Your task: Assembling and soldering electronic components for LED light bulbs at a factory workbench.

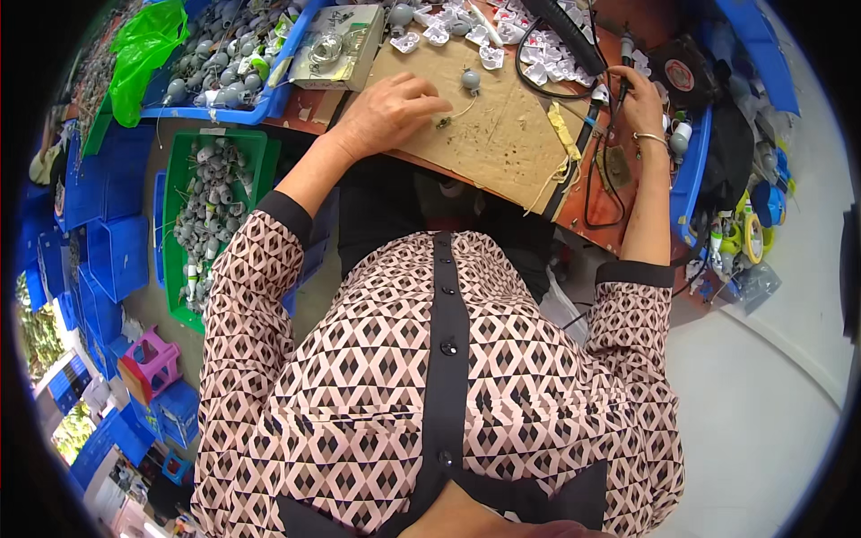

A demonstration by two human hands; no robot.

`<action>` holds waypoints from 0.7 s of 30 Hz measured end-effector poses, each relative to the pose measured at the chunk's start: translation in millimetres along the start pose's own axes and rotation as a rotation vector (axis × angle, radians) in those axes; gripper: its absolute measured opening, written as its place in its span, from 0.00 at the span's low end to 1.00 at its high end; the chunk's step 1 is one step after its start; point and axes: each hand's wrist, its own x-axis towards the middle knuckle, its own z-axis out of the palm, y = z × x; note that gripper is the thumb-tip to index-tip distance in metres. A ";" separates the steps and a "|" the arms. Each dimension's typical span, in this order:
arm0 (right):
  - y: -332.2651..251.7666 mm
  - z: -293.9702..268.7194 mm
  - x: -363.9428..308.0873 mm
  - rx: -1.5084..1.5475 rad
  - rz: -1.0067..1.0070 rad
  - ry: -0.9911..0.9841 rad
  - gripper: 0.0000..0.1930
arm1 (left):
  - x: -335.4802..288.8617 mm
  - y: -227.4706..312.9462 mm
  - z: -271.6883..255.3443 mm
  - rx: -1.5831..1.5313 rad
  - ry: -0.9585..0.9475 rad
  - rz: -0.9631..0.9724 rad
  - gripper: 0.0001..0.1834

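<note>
My left hand point(390, 112) rests over the brown cardboard sheet point(466, 143), fingers curled and pressed together. Close by its fingertips lie a small dark part point(443, 123) with a thin pale wire and a small grey bulb-shaped piece point(471, 80). Whatever the left fingers pinch is hidden. At the right of the bench, my right hand point(642, 103) has its fingers bent in at the lower end of a thick black corded tool point(574, 38). A small white-and-grey piece point(600, 92) is beside that thumb. What the right fingers hold is too small to tell.
White plastic housings point(547, 54) cover the bench's far side. A blue bin point(267, 106) and a green tray point(267, 175) of grey bulb parts stand left. A box with coiled wire point(334, 49) sits behind my left hand. Black cable point(587, 193) loops near the right edge.
</note>
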 end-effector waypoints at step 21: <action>-130.2 -11.1 -158.4 1.209 0.115 0.388 0.16 | -0.3 1.3 16.8 -0.095 0.014 0.076 0.12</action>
